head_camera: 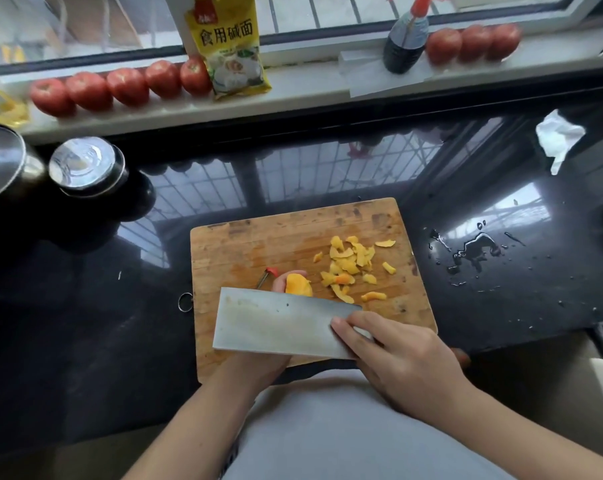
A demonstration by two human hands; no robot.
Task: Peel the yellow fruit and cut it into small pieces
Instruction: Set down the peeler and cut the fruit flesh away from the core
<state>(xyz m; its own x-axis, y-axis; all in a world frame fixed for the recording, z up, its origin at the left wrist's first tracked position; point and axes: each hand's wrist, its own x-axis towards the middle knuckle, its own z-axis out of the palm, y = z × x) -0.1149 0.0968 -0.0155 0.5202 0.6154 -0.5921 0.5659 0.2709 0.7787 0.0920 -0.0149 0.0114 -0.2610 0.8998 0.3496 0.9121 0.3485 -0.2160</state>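
most of the left hand point(258, 367) and the fruit point(298, 285) is hidden behind the knife blade point(279, 322).

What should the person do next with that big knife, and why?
Probably lower the cleaver onto the yellow fruit for a cut. The right hand grips the cleaver above the cutting board, the left hand holds the fruit behind the blade, and peel scraps already lie beside it, so peeling looks finished.

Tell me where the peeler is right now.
In the head view the peeler lies on the cutting board, left of the yellow fruit in the left hand, just beyond the cleaver.
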